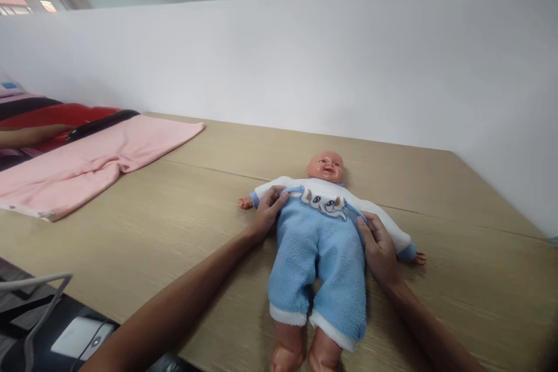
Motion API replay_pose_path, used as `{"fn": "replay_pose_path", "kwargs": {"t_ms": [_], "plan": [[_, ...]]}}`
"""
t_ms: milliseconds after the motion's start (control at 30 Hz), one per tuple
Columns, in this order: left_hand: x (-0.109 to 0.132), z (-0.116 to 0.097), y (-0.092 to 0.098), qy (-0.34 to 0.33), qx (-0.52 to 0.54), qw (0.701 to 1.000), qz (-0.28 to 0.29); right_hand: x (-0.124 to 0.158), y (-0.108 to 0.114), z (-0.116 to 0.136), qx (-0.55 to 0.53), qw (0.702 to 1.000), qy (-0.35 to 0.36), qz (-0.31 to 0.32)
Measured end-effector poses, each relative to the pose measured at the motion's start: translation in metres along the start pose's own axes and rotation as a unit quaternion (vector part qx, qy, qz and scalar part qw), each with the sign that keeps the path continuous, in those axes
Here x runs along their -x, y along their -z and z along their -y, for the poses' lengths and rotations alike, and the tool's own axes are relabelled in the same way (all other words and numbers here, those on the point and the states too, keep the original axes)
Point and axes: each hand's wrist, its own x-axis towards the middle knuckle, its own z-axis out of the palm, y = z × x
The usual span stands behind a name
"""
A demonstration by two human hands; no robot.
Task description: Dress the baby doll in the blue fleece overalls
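Observation:
A baby doll lies on its back on the wooden table, its head toward the wall and its arms spread. It wears a white long-sleeved top with blue cuffs and fluffy blue pants with white hems. A cartoon face shows at the chest. My left hand pinches the blue edge of the pants at the doll's chest, on the left of the view. On the other side, my right hand grips the same edge between thumb and fingers. The doll's feet reach the bottom of the view.
A pink cloth lies on the table at the left, beside red and black items and another person's arm. A white partition stands behind. At the lower left are a metal frame and a white device.

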Motion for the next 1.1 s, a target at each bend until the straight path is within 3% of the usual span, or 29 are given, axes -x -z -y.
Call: {"fn": "replay_pose_path", "kwargs": {"t_ms": [233, 467, 700, 800, 900, 1000, 1100], "plan": [[0.001, -0.002, -0.001, -0.033, -0.031, 0.999, 0.019, 0.002, -0.001, 0.003, 0.0, 1.0, 0.019, 0.004], [0.004, 0.004, 0.001, -0.083, -0.108, 0.991, 0.008, 0.002, 0.0, -0.003, 0.011, 0.995, 0.103, 0.008], [0.003, 0.005, 0.001, -0.073, -0.092, 0.993, -0.012, -0.002, -0.004, -0.005, -0.031, 0.999, 0.016, -0.001], [0.002, 0.005, 0.001, -0.071, -0.094, 0.993, -0.011, 0.001, -0.003, -0.002, -0.017, 1.0, 0.019, 0.001], [0.001, 0.006, 0.0, -0.064, -0.092, 0.994, 0.0, 0.006, -0.001, 0.01, 0.048, 0.996, 0.07, -0.042], [0.001, 0.005, -0.002, -0.079, -0.091, 0.993, -0.005, 0.003, -0.002, 0.036, 0.138, 0.971, 0.164, -0.103], [0.002, 0.004, -0.004, -0.106, -0.109, 0.988, -0.031, -0.021, -0.015, 0.074, 0.183, 0.951, 0.242, -0.06]]}}
